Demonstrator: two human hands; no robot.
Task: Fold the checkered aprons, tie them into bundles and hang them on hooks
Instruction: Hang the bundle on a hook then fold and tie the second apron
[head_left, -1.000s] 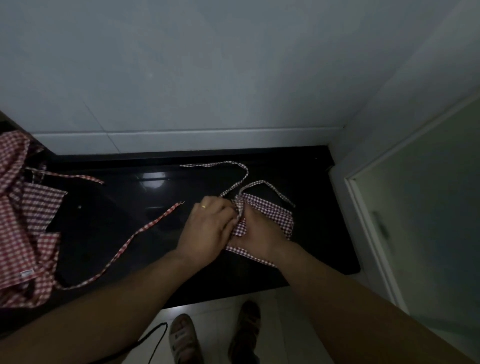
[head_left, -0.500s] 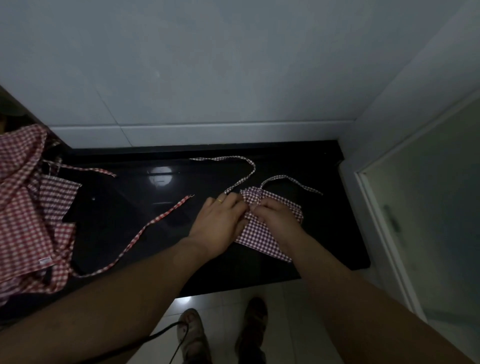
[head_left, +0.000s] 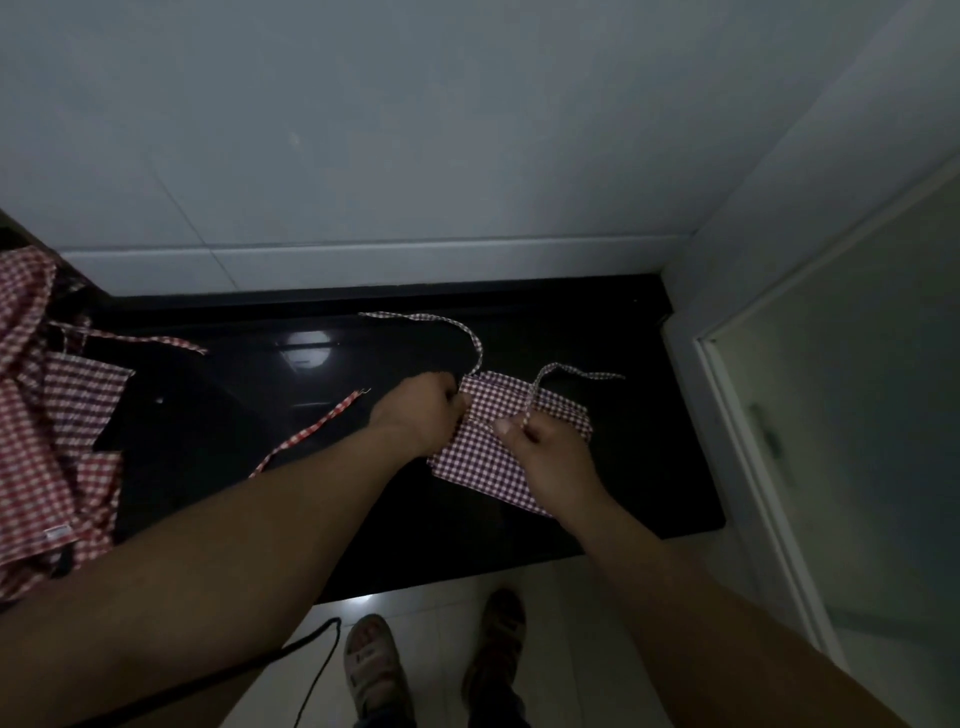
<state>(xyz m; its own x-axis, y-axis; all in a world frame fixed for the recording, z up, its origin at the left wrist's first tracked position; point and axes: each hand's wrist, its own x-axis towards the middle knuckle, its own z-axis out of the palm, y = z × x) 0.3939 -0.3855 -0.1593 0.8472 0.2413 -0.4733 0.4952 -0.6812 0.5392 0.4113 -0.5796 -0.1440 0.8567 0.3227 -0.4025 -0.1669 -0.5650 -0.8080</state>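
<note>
Now the folded apron (head_left: 511, 447), a small checkered rectangle, lies flat on the black counter (head_left: 260, 415), and everything here is placed relative to it. Half a second ago both hands were pressed together on its upper edge; they have since parted. The left hand (head_left: 421, 415) sits at the apron's left edge with its fingers curled closed on the cloth, though exactly what they grip is hidden. The right hand (head_left: 550, 452) rests on the apron's middle and pinches a thin strap (head_left: 540, 387) between thumb and fingers; the strap rises from the pinch and trails off past the apron's upper right corner. A second strap (head_left: 457, 327) curls away from the upper left corner, and a third strap (head_left: 311, 431) runs diagonally across the counter to the left of the apron, passing under the left forearm. This suggests folding is finished and tying the bundle is starting. Far to the left of the apron, at the counter's end, a heap of unfolded aprons (head_left: 47, 415) waits. A small white label (head_left: 57, 533) shows on that heap, but its writing is too small to read. No hooks are visible.
</note>
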